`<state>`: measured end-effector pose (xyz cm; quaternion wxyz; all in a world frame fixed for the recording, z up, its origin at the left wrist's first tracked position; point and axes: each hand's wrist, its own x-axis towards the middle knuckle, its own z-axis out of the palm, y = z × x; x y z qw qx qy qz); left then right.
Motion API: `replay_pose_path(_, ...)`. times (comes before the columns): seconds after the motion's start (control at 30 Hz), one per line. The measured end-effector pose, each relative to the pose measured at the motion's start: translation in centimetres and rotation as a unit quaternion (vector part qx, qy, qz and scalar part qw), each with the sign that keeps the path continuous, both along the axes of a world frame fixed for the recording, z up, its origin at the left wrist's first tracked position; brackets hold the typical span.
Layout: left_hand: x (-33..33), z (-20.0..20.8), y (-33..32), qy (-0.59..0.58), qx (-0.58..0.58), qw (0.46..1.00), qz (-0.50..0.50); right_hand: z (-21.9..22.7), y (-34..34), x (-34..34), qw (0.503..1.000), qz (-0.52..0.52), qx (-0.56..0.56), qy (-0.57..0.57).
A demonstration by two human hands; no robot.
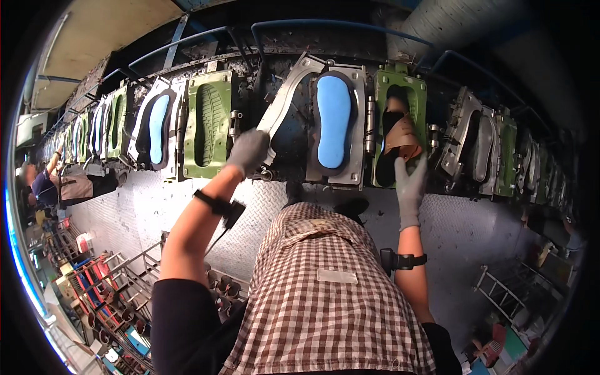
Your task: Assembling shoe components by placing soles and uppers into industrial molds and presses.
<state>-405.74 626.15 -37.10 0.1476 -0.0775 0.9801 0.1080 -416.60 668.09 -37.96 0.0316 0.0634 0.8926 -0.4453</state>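
My left hand (250,152), in a grey glove, is closed on the lower end of a silver metal mould frame (290,94), which stands tilted to the left. Beside that frame a bright blue sole (334,122) lies in a dark surround on a silver mould plate (357,153). My right hand (410,194), also gloved, has its thumb and fingers apart at the lower end of a tan and black sandal upper (401,134). The upper sits over the sole-shaped cavity of a green mould half (417,94); whether my fingertips touch it I cannot tell.
More moulds line both sides, among them a green one with a treaded cavity (208,125) and another blue sole (159,128). Blue rails (340,23) run behind. A person (45,187) stands far left. Metal racks (122,281) stand on the patterned floor (119,215).
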Motion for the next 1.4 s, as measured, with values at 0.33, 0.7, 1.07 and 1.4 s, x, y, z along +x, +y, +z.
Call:
replay_pose_path(0.33, 6.1, 12.9, 9.9, -0.052, 0.124, 0.99, 0.038, 0.6, 1.1, -2.5, 0.987, -0.016, -0.083, 0.137)
replay_pose_path(0.7, -14.3, 5.9, 41.2, 0.125, 0.563, 0.816, 0.035, 5.8, 15.1, -1.0, 0.91, -0.089, -0.366, -0.172)
replay_pose_path(1.07, -19.6, -7.4, 53.8, 0.254, 0.002, 0.858, -0.447, 1.4, 38.8, -6.1, 0.857, -0.365, -0.364, 0.015)
replay_pose_path(1.4, -30.9, -3.6, 63.1, 0.092, 0.64, 0.728, 0.228, 1.8, 43.5, -9.7, 0.839, -0.279, -0.466, 0.038)
